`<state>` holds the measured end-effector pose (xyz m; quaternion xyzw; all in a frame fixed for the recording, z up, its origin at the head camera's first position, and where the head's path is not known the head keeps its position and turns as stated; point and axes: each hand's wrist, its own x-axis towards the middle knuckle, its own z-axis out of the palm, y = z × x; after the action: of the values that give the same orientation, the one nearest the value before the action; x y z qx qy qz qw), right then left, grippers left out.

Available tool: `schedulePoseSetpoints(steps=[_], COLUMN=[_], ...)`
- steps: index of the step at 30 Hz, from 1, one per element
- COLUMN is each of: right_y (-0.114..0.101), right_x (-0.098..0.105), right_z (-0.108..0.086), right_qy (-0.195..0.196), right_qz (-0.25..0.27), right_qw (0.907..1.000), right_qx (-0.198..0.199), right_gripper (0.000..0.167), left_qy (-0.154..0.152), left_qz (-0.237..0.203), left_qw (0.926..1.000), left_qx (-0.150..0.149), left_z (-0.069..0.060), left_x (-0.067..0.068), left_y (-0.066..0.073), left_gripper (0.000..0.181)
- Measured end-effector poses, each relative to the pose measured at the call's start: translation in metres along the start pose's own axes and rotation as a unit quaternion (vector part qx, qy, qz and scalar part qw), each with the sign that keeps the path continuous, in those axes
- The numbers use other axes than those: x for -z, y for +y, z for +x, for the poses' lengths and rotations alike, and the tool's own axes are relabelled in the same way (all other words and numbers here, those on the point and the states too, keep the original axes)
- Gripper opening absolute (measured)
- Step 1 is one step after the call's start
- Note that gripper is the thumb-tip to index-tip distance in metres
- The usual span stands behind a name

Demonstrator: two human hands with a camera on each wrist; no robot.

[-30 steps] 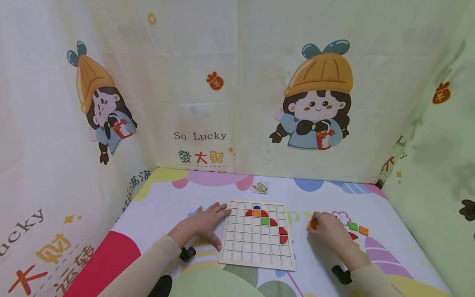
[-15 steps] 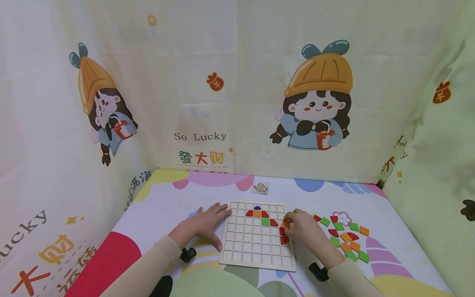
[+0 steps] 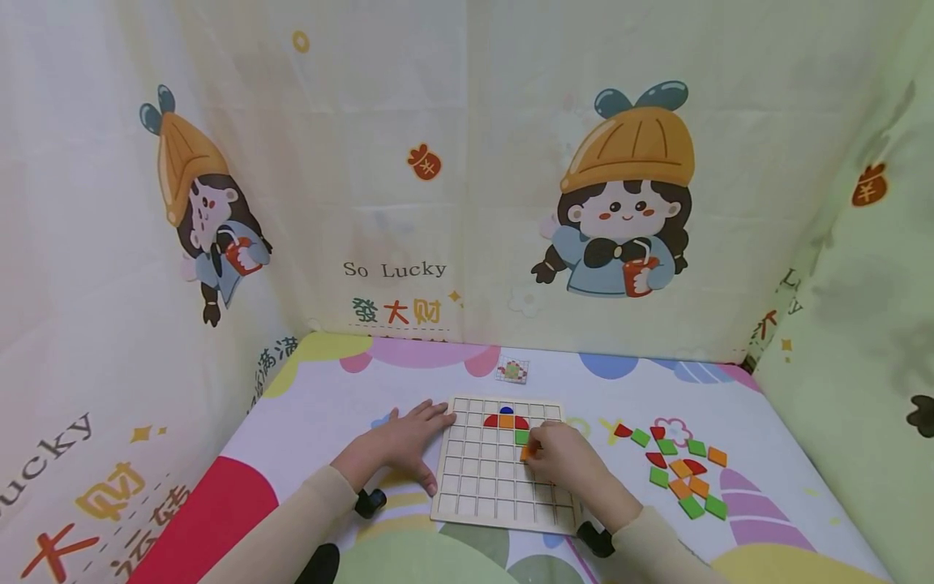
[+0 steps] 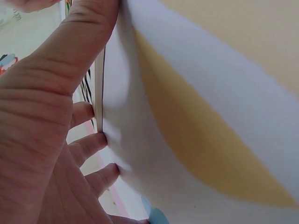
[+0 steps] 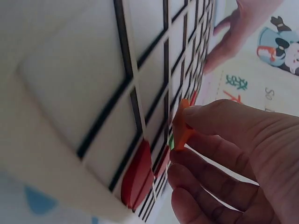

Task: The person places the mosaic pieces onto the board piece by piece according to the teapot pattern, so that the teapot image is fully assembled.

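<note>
My right hand (image 3: 567,461) pinches an orange square tile (image 5: 181,125) between thumb and fingers, over the grid board (image 3: 474,487). In the head view that tile shows just below the green tile (image 3: 521,437) set in the board. My left hand (image 3: 404,442) lies spread along the board's left edge, thumb and fingertips touching it. A blue half-round tile (image 3: 507,410) sits in the top row, above an orange tile (image 3: 507,422) flanked by red quarter-round tiles (image 3: 491,421). More red tiles (image 5: 138,175) lie in the board, hidden by my right hand in the head view.
To the right of the board lie several loose green, orange and red tiles (image 3: 680,467). A small picture card (image 3: 513,371) rests behind the board. Printed cloth walls (image 3: 467,203) rise behind and on both sides of the table (image 3: 350,369).
My right hand has moved left from beside the loose tiles, over the board's right edge, to its middle-right cells, carrying the orange tile. My left hand stays at the board's left edge.
</note>
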<state>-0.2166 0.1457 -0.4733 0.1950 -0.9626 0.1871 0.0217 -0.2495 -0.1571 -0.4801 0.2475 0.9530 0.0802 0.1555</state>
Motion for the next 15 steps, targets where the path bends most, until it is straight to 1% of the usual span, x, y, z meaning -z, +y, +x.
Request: schedulePoseSetpoints(steps=[2, 5, 8, 13, 15], right_y=[-0.0008, -0.0016, -0.0023, -0.0033, -0.0035], right_x=[-0.0030, -0.0063, -0.0079, -0.0085, -0.0079], right_z=[0.0009, 0.0022, 0.0036, 0.0054, 0.0060], right_qy=[0.004, 0.006, 0.006, 0.010, 0.007], right_qz=[-0.005, -0.011, -0.008, -0.002, 0.006], right_qw=[0.9999, 0.9998, 0.9998, 0.9995, 0.9996], right_qx=[0.011, 0.015, 0.016, 0.029, 0.027], right_gripper=[0.017, 0.015, 0.015, 0.016, 0.015], left_qy=[0.000, 0.001, 0.003, 0.003, 0.003], left_qz=[0.000, 0.003, 0.001, 0.002, 0.001], left_qw=[1.0000, 1.0000, 1.0000, 1.0000, 1.0000], left_qx=[0.000, 0.001, 0.001, 0.002, 0.002], left_z=[0.0005, 0.0013, 0.0017, 0.0014, 0.0011], left_x=[-0.0011, -0.0027, -0.0034, -0.0022, -0.0015], left_y=[-0.0005, -0.0015, -0.0022, -0.0021, -0.0021], left_gripper=[0.126, 0.127, 0.127, 0.127, 0.127])
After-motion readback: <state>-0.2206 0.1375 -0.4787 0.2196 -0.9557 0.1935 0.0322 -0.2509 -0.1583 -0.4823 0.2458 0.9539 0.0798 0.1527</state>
